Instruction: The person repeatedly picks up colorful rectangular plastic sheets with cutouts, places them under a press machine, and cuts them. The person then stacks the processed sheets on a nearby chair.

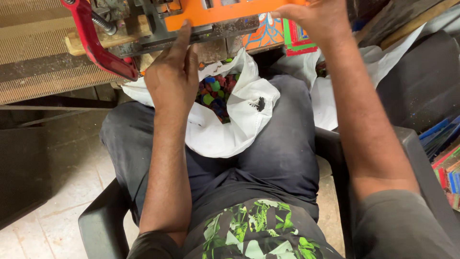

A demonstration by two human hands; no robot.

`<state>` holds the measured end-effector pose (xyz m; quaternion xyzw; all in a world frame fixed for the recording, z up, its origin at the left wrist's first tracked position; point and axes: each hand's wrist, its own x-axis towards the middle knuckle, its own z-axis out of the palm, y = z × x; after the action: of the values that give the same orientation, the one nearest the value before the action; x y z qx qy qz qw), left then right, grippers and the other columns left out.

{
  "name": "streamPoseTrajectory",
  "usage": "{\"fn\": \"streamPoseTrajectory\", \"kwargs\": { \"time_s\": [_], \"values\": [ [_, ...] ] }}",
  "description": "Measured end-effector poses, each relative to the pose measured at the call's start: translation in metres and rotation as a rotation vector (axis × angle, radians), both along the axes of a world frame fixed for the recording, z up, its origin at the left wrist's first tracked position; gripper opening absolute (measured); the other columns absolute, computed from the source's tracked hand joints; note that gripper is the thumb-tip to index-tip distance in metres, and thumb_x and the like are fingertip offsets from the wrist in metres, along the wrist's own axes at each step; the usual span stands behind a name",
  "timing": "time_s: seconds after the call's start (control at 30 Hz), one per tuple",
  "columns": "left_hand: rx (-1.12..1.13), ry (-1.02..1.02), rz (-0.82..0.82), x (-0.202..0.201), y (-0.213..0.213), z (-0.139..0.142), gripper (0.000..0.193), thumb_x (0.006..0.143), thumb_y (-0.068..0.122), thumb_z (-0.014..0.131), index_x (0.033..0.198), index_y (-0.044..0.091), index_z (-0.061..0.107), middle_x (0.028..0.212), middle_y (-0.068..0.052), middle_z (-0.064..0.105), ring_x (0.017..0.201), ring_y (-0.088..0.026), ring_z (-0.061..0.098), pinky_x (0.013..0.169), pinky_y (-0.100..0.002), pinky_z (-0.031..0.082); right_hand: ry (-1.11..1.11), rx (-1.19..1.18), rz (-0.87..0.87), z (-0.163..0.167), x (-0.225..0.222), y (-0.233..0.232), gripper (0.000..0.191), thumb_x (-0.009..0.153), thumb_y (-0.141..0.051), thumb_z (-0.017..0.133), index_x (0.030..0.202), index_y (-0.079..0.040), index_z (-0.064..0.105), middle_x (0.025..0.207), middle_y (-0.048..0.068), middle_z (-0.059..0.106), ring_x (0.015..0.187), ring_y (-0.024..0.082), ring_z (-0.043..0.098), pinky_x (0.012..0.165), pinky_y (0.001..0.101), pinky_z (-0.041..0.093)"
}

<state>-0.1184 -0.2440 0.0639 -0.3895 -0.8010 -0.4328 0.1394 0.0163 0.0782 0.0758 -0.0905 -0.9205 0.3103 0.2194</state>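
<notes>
1. Nearest the lens, at 6 o'clock: a leaf-printed shirt hem [254, 230] over dark trousers [278, 144], seated in a black plastic chair [98, 225].
2. Spread across the lap, a white cloth bag [239, 120], mouth open toward 12 o'clock, probably to catch offcuts; filled with small coloured scraps [215, 91] in red, green and blue.
3. At 11 o'clock, left hand [173, 72] laid flat, fingers extended, index tip pressed on the lower edge of an orange plate [225, 12], seemingly steadying it; not closed round anything.
4. At 1 o'clock, right hand [316, 19] curled over the same plate's right end, gripping it.
5. Plate at 12 o'clock, on a dark metal fixture [158, 33].
6. Red clamp [96, 48] at 10 o'clock, apparently fastening the fixture to the bench.
7. Painted tiles [294, 38] just behind.
</notes>
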Motion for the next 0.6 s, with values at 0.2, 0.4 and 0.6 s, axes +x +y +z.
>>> {"fn": "streamPoseTrajectory", "kwargs": {
  "time_s": [0.2, 0.4, 0.6],
  "values": [
    [-0.066, -0.064, 0.093, -0.005, -0.018, 0.006, 0.035, 0.106, 0.015, 0.073, 0.141, 0.014, 0.068, 0.087, -0.015, 0.075, 0.069, -0.026, 0.072, 0.065, -0.04, 0.055, -0.071, 0.004, -0.135, -0.012, -0.022, -0.022, 0.036, 0.09, -0.017, 0.097, 0.084, 0.0, 0.066, 0.065, 0.001, 0.054, 0.057, 0.012, 0.048, 0.054, 0.0328, 0.04],
    [-0.037, -0.084, 0.092, -0.005, -0.015, 0.005, 0.033, 0.107, 0.015, 0.073, 0.14, 0.014, 0.069, 0.078, -0.013, 0.072, 0.061, -0.019, 0.068, 0.06, -0.035, 0.052, 0.107, -0.15, -0.006, -0.014, -0.02, -0.024, 0.025, 0.087, -0.006, 0.091, 0.096, 0.001, 0.069, 0.081, 0.001, 0.068, 0.071, 0.01, 0.063, 0.064, 0.0294, 0.051],
    [-0.033, -0.092, 0.095, -0.004, -0.015, 0.003, 0.033, 0.106, 0.014, 0.073, 0.139, 0.013, 0.07, 0.072, -0.01, 0.07, 0.059, -0.016, 0.067, 0.059, -0.033, 0.052, 0.13, -0.091, 0.026, -0.019, -0.016, -0.023, 0.022, 0.088, -0.007, 0.087, 0.096, 0.003, 0.07, 0.087, 0.003, 0.07, 0.076, 0.013, 0.064, 0.072, 0.0303, 0.053]
  ]
}}
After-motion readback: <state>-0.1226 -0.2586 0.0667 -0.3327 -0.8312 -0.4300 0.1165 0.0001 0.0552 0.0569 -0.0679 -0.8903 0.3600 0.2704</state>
